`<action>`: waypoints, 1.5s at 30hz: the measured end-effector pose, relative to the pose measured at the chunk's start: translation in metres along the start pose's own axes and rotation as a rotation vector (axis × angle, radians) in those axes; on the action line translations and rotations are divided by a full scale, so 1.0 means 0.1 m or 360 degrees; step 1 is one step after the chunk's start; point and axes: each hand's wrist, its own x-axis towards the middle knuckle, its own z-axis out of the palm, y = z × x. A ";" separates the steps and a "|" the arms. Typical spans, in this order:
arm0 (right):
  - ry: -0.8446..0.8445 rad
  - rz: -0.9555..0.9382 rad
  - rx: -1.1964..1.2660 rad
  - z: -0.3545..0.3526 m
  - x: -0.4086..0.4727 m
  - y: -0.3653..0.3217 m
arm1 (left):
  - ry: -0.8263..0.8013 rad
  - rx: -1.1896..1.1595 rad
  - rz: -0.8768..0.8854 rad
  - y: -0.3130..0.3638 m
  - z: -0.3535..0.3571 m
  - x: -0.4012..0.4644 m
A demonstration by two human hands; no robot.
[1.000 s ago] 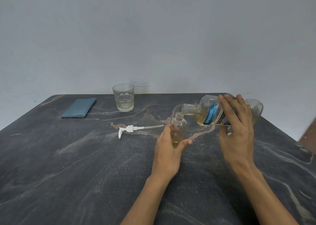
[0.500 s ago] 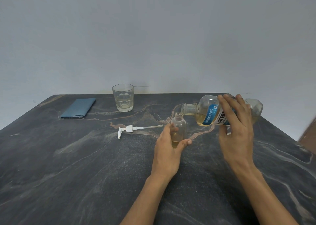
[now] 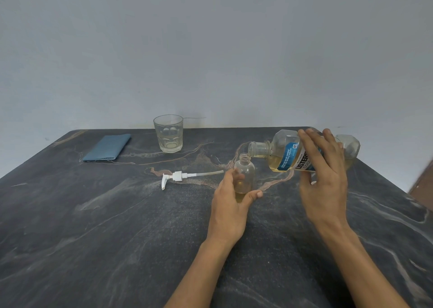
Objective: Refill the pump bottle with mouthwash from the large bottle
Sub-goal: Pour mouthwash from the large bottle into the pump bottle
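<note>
Left hand [image 3: 230,204] grips pump bottle [image 3: 244,175] upright, centre table; right hand [image 3: 322,174] wraps big bottle [image 3: 290,154], tipped mouth-over-mouth — pose unchanged over last second, little liquid in — pour just under way.

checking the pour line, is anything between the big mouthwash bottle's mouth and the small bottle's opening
Nothing visible. The mouthwash bottle, tilted in the right hand, has its mouth just above the uncapped pump bottle, held by the left hand.

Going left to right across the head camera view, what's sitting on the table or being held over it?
Blue folded cloth → drinking glass → white pump head → left hand holding the small pump bottle → large mouthwash bottle, tipped, in the right hand.
</note>
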 end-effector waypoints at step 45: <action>0.0014 -0.0014 -0.0028 0.00 0.01 0.00 | 0.0002 -0.0014 -0.0013 0.01 -0.01 -0.01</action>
